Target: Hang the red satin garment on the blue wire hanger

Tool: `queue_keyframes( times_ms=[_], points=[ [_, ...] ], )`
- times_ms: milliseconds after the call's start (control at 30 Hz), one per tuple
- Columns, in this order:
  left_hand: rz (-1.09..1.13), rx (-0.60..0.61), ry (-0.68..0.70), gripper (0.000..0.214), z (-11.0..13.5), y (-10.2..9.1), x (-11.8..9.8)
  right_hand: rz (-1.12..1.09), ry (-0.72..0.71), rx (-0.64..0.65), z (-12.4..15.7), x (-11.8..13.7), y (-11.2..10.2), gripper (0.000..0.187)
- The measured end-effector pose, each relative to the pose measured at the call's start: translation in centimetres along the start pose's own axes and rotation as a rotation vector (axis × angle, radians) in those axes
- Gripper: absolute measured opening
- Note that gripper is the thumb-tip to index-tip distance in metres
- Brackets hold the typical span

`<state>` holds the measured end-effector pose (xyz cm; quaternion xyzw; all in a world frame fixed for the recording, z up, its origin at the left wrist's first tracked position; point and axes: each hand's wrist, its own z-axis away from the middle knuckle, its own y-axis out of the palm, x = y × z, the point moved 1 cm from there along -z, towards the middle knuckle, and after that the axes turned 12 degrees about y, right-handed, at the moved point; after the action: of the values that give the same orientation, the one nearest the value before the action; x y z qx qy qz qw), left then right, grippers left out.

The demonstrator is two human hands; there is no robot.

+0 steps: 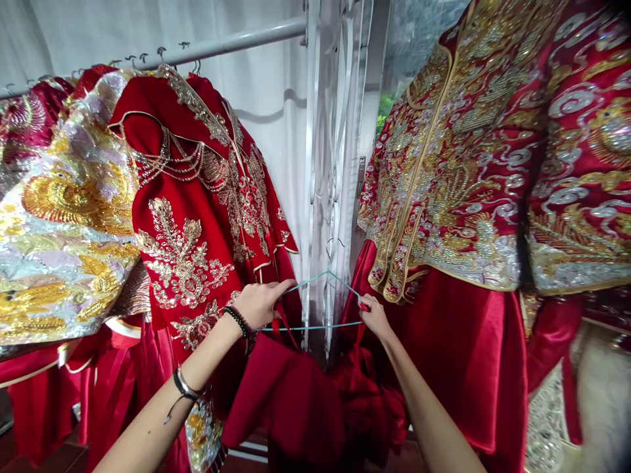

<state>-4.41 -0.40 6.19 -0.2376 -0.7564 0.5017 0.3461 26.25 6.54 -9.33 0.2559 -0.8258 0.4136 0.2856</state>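
Observation:
A thin light-blue clothes hanger [328,272] is stretched between my two hands, its hook pointing up. My left hand [259,303] is closed round the hanger's left end, with the thumb or a finger lying along its sloping arm. At the other end, my right hand [374,316] grips the hanger's right corner together with a red strap. From the hanger droops a dark red skirt-like garment [290,401], bunched below my hands. Just behind my left hand hangs a red jacket with silver embroidery [187,263].
A rail [246,38] at upper left carries several embroidered garments, among them a pale sequined one [73,217]. A white metal post [325,131] stands in the middle. To the right hangs a red and gold beaded jacket [444,171] over a red satin skirt [458,355].

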Motion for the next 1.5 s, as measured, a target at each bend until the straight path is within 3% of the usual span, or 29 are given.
queue_keyframes(
  times_ms=[67,133,267,433,600,767,967,1167,1300,1333,1400,1500],
  points=[
    [0.051,-0.007,-0.07,0.061,0.4,0.2,0.1,0.029,0.004,-0.015,0.1,0.1,-0.1,0.01],
    [0.11,-0.045,-0.094,0.046,0.9,0.5,0.3,0.059,0.01,-0.029,0.2,0.3,-0.2,0.01],
    [0.244,-0.177,-0.006,0.01,2.1,1.5,0.9,0.123,0.029,-0.051,0.7,0.7,-0.6,0.01],
    [0.221,-0.268,-0.029,0.043,2.1,2.5,0.4,0.196,0.077,-0.096,1.9,1.3,-0.9,0.011],
    [0.06,-0.287,-0.292,0.056,-0.2,4.5,-0.4,0.298,0.099,-0.129,3.3,1.9,-1.4,0.021],
    [-0.115,-0.312,-0.393,0.041,-1.7,7.4,-0.3,0.453,0.087,-0.102,4.1,2.9,-3.0,0.024],
    [0.007,-0.306,-0.357,0.026,-2.5,9.0,0.9,0.563,0.045,-0.091,5.1,4.3,-5.2,0.027],
    [0.181,-0.344,-0.3,0.023,-3.6,10.5,2.0,0.357,-0.083,-0.269,8.8,4.2,-6.6,0.047],
    [0.27,-0.364,-0.292,0.018,-4.1,11.2,2.2,0.229,0.099,-0.385,12.7,1.7,-6.5,0.036],
    [0.283,-0.357,-0.292,0.017,-4.2,11.2,2.2,0.23,0.173,-0.326,13.6,0.8,-6.2,0.032],
    [0.304,-0.338,-0.292,0.014,-4.3,11.4,2.1,0.245,0.327,-0.086,15.3,-1.2,-5.5,0.028],
    [0.319,-0.324,-0.305,0.011,-4.4,11.4,1.9,0.201,0.379,0.283,17.3,-3.6,-4.3,0.038]
  ],
)
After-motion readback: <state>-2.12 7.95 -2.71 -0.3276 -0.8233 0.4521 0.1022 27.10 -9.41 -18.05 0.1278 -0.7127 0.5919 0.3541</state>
